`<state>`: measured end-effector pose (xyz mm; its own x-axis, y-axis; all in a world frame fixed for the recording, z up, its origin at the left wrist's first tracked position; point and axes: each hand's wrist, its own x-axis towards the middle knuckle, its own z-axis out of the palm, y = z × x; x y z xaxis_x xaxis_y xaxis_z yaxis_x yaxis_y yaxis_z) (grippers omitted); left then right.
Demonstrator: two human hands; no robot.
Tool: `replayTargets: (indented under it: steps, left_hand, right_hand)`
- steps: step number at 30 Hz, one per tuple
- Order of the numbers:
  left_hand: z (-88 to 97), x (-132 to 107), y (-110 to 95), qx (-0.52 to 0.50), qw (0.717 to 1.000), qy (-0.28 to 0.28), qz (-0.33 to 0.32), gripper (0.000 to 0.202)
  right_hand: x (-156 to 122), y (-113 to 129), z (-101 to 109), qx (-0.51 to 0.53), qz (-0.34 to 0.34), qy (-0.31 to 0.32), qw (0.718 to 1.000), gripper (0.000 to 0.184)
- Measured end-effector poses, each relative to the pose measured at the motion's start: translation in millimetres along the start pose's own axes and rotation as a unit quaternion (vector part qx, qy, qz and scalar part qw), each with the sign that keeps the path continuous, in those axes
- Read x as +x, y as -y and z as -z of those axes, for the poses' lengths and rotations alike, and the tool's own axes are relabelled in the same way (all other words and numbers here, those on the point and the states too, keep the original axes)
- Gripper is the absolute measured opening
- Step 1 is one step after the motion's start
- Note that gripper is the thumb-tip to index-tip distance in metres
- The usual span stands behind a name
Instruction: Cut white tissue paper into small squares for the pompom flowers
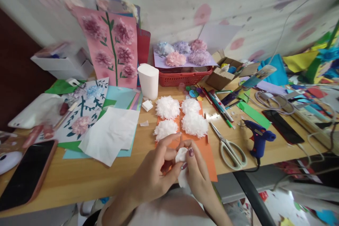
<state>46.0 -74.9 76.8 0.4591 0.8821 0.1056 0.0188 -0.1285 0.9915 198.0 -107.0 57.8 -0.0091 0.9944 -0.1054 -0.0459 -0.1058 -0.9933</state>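
Note:
Near the table's front edge, my left hand (156, 169) and my right hand (197, 173) meet, both pinching a small piece of white tissue paper (181, 155) between fingertips. Just beyond them lies an orange paper sheet (209, 159) carrying several fluffy white tissue flowers (167, 107). The lower part of the tissue is hidden between my hands.
Scissors (230, 148) and a blue glue gun (258, 139) lie right of the orange sheet. White tissue sheets (111, 134), a white roll (148, 80), a red basket (182, 77), pens (218, 106), a phone (26, 176) and flower pictures (111, 47) crowd the wooden table (79, 180).

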Motion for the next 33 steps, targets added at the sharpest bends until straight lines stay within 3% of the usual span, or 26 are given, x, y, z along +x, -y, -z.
replayTargets:
  steps: [7,12,19,25,29,33]
  left_hand:
    - [-1.6,0.1,-1.6,-0.021,0.999,0.014,0.027,0.053]
    - [-1.8,1.4,-2.4,-0.028,0.999,0.007,0.03,0.051]
    - [-1.5,6.5,-0.8,-0.036,0.999,-0.035,0.011,0.051]
    - [-5.2,4.9,3.2,-0.051,0.999,-0.007,-0.016,0.061]
    - [-6.8,2.0,4.0,-0.071,0.997,0.014,0.004,0.058]
    - [-7.4,1.7,0.9,-0.071,0.997,-0.001,0.018,0.057]
  right_hand:
    - [3.5,-0.5,-2.6,-0.058,0.072,-0.053,0.994,0.033]
    - [4.7,-0.1,-3.9,-0.057,0.049,-0.083,0.994,0.038]
    - [3.2,3.1,-3.3,-0.011,0.012,-0.01,1.0,0.037]
    - [4.0,1.2,-5.5,-0.016,0.023,-0.051,0.998,0.038]
    - [2.6,-2.0,-4.9,-0.027,0.026,-0.064,0.997,0.038]
    - [-0.4,-1.3,-3.6,-0.053,0.044,-0.066,0.995,0.038]
